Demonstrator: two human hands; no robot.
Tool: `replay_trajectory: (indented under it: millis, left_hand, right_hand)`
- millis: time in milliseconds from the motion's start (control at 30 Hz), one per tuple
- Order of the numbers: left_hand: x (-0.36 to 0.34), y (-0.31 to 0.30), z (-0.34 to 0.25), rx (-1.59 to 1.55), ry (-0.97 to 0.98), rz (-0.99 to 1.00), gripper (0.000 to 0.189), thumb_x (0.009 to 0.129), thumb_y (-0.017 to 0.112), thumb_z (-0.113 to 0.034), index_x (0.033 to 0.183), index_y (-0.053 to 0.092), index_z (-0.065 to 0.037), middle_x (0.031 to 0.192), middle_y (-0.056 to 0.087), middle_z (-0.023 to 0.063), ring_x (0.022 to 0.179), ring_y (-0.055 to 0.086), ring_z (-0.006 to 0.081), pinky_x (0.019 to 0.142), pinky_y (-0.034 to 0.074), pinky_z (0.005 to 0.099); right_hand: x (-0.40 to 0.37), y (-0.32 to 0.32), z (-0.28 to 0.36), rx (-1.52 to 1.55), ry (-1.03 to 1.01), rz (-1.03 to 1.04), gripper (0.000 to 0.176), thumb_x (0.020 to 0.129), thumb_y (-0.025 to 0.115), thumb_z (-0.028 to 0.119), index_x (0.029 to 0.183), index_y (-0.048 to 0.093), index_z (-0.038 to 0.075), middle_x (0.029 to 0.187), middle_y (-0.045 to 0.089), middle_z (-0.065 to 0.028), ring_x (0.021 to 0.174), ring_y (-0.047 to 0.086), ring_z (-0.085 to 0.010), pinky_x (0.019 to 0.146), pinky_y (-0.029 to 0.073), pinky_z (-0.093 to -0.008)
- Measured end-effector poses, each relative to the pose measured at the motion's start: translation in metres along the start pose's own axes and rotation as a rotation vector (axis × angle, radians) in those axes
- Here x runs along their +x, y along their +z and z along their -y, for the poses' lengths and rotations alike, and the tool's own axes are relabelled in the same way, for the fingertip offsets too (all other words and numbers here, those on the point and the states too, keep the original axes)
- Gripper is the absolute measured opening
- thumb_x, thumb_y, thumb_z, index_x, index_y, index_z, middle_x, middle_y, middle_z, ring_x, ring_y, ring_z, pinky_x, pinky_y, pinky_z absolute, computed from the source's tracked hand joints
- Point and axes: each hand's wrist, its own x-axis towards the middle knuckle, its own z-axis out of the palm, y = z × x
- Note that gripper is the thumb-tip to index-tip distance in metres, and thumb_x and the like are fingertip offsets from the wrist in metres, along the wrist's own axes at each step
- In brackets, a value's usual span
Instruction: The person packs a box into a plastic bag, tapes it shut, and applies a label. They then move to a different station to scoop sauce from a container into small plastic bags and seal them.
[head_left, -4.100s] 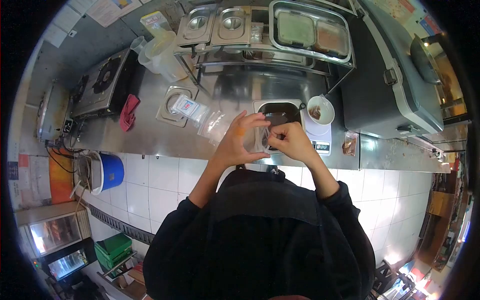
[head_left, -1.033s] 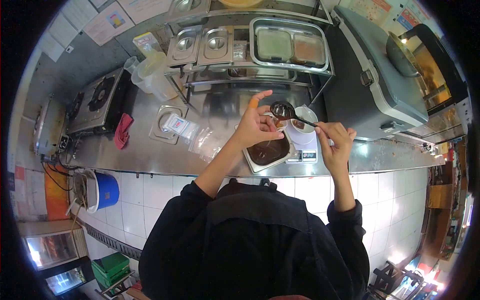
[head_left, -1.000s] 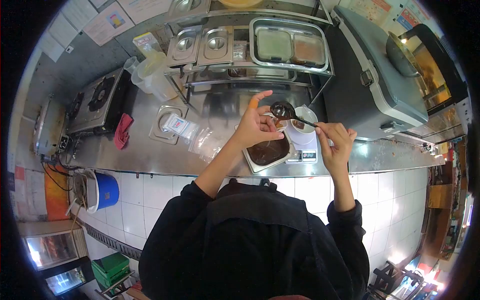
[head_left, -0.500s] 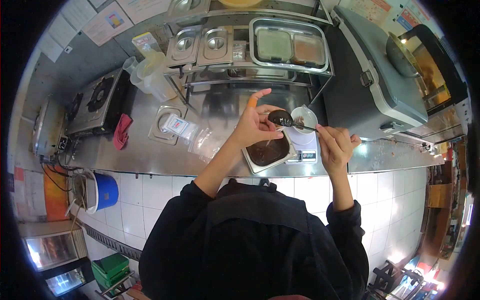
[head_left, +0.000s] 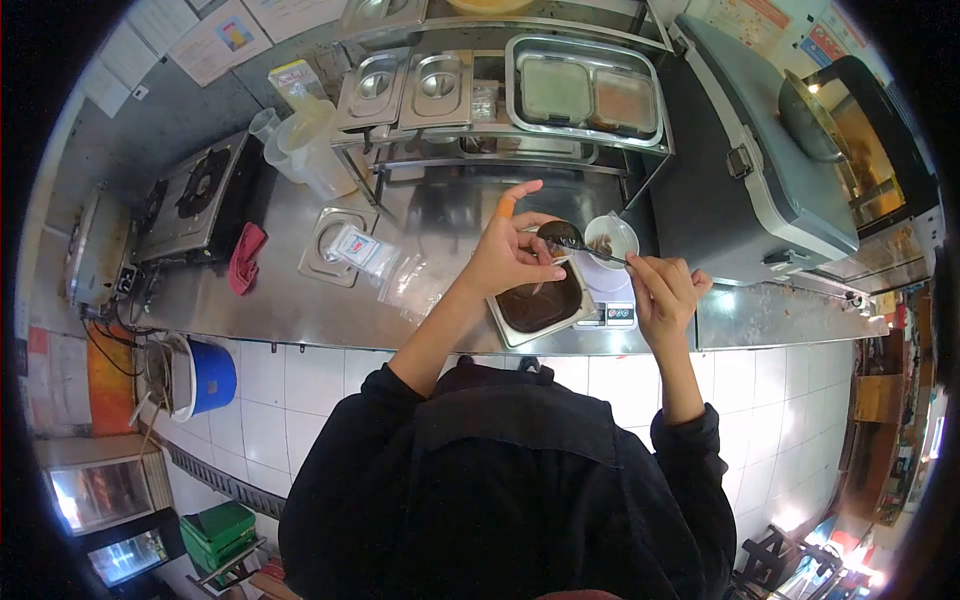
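Observation:
My right hand (head_left: pixel 665 293) pinches the thin handle of a dark ladle (head_left: pixel 562 236) whose bowl holds something dark and glossy. The ladle's bowl is held beside the fingers of my left hand (head_left: pixel 512 252). My left hand is curled, its index finger raised, around something small and pale that is mostly hidden by the fingers. Below both hands sits a metal pan (head_left: pixel 538 308) of dark brown sauce. Right of it, a white bowl (head_left: pixel 625 240) with a little brown stuff inside stands on a white kitchen scale (head_left: pixel 612 315).
Left of my arm lie a plastic pack (head_left: pixel 362 250), clear plastic bags (head_left: pixel 412 285) and a metal lid (head_left: pixel 325 268). A rack (head_left: pixel 500 140) with lidded pans stands behind. A gas stove (head_left: pixel 200 200) and red cloth (head_left: pixel 247 258) are left, a grey cooler box (head_left: pixel 735 170) right.
My right hand has shifted slightly left and the ladle's handle has tilted a little more downward to the right. My left hand stays almost in place.

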Motion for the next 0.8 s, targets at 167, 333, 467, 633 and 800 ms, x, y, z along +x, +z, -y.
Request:
replay_trajectory:
  millis: [167,333,467,633,800]
  left_hand:
    - [-0.001,0.0,0.001,-0.016,-0.008,-0.017,0.102,0.057,0.079,0.01,0.137,0.019,-0.012,0.108,0.056,0.0113,0.068,0.058,0.0089,0.06,0.052,0.0199]
    - [-0.002,0.002,0.001,0.003,-0.021,-0.033,0.103,0.056,0.079,0.01,0.137,0.02,-0.013,0.108,0.052,0.0115,0.068,0.058,0.0098,0.059,0.052,0.0206]
    - [-0.005,0.002,0.002,-0.004,-0.042,-0.041,0.103,0.056,0.078,0.01,0.137,0.02,-0.013,0.108,0.05,0.0112,0.068,0.059,0.0107,0.059,0.052,0.0208]
    - [-0.011,-0.002,0.001,0.034,-0.031,-0.046,0.101,0.059,0.076,0.01,0.138,0.018,-0.015,0.117,0.05,0.0168,0.069,0.06,0.0111,0.06,0.052,0.0209]
    - [-0.016,-0.017,0.002,-0.003,-0.012,-0.003,0.1,0.063,0.075,0.009,0.14,0.017,-0.018,0.141,0.025,0.0228,0.071,0.06,0.0135,0.062,0.053,0.0222]
  right_hand:
    - [-0.001,0.002,-0.002,0.026,0.024,0.006,0.021,0.071,0.072,0.011,0.092,0.069,0.017,0.077,0.062,0.0067,0.068,0.052,-0.0073,0.068,0.022,-0.0305]
    - [-0.003,0.002,-0.005,0.045,0.056,0.023,0.02,0.072,0.072,0.012,0.091,0.069,0.017,0.076,0.062,0.0067,0.069,0.052,-0.0069,0.069,0.022,-0.0302]
    - [-0.005,0.001,-0.004,0.087,0.12,0.032,0.017,0.073,0.071,0.011,0.089,0.069,0.016,0.077,0.062,0.0064,0.07,0.052,-0.0069,0.069,0.023,-0.0304]
    - [-0.015,0.004,-0.006,0.194,0.276,0.018,0.013,0.075,0.069,0.011,0.087,0.069,0.015,0.079,0.064,0.0045,0.071,0.053,-0.0094,0.07,0.024,-0.0306]
    - [-0.04,0.014,-0.02,0.022,0.404,0.322,0.01,0.08,0.067,0.02,0.087,0.069,0.013,0.083,0.066,0.0025,0.078,0.057,-0.0117,0.072,0.026,-0.0318]
